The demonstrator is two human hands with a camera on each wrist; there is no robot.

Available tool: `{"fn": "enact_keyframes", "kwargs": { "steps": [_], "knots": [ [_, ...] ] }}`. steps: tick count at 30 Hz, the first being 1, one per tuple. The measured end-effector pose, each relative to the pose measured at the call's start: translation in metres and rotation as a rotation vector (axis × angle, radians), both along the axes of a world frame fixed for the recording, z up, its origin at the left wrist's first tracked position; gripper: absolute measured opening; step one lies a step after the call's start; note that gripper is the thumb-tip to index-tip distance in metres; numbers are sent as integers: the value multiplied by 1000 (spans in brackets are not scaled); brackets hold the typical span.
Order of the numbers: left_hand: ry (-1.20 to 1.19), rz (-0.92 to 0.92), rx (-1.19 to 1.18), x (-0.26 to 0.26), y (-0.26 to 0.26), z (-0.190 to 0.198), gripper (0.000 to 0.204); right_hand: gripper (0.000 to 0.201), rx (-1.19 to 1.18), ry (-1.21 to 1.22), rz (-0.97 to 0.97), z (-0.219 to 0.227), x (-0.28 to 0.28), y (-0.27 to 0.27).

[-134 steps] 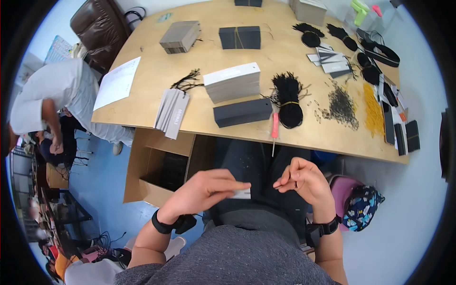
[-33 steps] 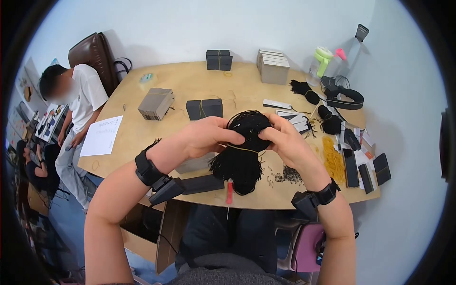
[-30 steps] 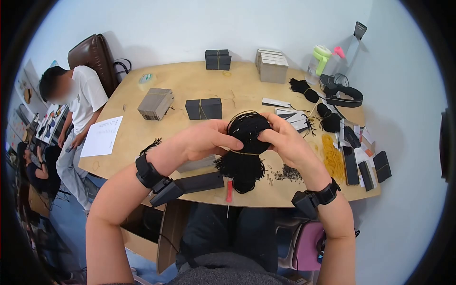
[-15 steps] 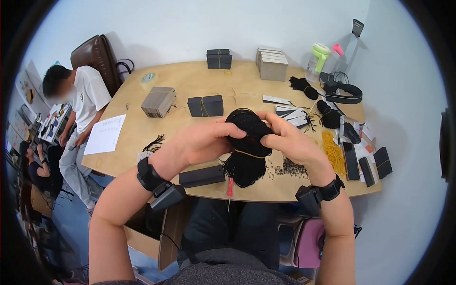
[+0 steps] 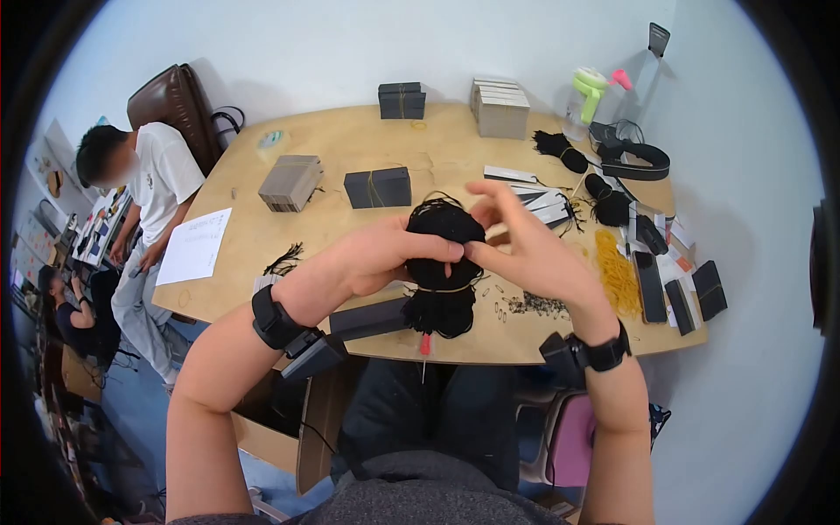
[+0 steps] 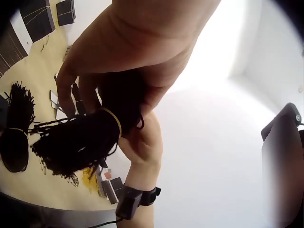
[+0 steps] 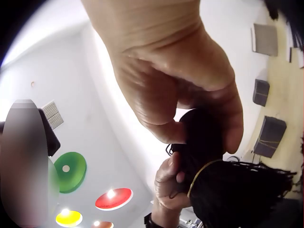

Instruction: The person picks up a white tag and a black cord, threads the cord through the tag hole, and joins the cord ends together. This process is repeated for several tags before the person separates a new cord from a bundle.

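A bundle of black cords point(image 5: 448, 229), tied by a yellow rubber band point(image 5: 444, 290), is held above the table's front part, looped end away from me and cut ends toward me. My left hand point(image 5: 372, 260) grips its left side, thumb across the loops. From the right, my right hand point(image 5: 544, 261) has its thumb at the loops near the left thumb, with some fingers raised. In the right wrist view the bundle point(image 7: 202, 137) shows between right thumb and fingers. In the left wrist view, another black cord bundle point(image 6: 14, 147) lies on the table.
A dark block of cards point(image 5: 372, 320) and a red-handled tool point(image 5: 426, 344) lie near the front edge. Banded card stacks point(image 5: 377, 188) stand farther back. Safety pins point(image 5: 535, 304), yellow rubber bands point(image 5: 616, 273) and a phone point(image 5: 649, 287) lie to the right. Another person point(image 5: 162, 171) sits at left.
Earlier my hands were over my lap, the left with a pale tag; now both are at the cord bundle. In the last half second the right fingers spread and lifted from the loops.
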State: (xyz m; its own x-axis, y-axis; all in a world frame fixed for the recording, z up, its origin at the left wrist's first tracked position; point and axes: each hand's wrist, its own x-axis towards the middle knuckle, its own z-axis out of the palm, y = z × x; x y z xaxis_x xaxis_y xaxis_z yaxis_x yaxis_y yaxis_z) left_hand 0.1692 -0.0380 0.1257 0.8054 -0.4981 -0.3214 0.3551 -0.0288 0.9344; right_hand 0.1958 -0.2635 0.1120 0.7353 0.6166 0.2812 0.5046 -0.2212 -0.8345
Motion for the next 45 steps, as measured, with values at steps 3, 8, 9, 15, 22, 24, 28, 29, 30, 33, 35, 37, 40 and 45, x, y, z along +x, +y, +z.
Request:
{"fn": "enact_keyframes", "kwargs": {
  "steps": [3, 8, 9, 15, 22, 24, 28, 29, 30, 33, 35, 37, 40, 45],
  "knots": [
    [68, 150, -35, 0, 2, 5, 20, 46, 181, -407, -227, 0, -20, 3],
    [130, 123, -79, 7, 5, 7, 19, 19, 51, -726, -241, -21, -37, 9],
    [131, 116, -77, 8, 4, 7, 19, 19, 26, -792, -268, -26, -34, 9],
    [139, 231, -192, 9, 0, 27, 17, 20, 5, -800, -221, -31, -32, 8],
    [15, 123, -569, 61, 35, 21, 14, 10, -336, -488, -107, -56, -20, -19],
    [30, 235, -521, 63, 31, 32, 14, 9, -306, -433, -167, -65, -5, -27],
    [-93, 386, -268, 61, 17, 33, 17, 8, -273, -399, -353, -77, 34, -38],
    [-147, 407, -150, 61, 16, 32, 19, 9, -250, -382, -421, -76, 37, -37],
    [-165, 402, -95, 61, 18, 29, 20, 15, -218, -548, -470, -77, 33, -35],
    [-238, 347, 8, 69, 29, 21, 19, 23, -285, -600, -366, -75, 11, -25],
    [-236, 333, 5, 72, 37, 18, 20, 28, -294, -521, -193, -87, -9, -22],
    [-239, 323, 1, 72, 41, 15, 22, 32, -299, -445, -18, -96, -22, -18],
    [-234, 335, -65, 71, 41, 13, 15, 36, -306, -390, 16, -104, -29, -16],
    [-207, 302, -129, 65, 39, 11, 14, 36, -395, -436, 78, -104, -25, -9]
  ]
}}
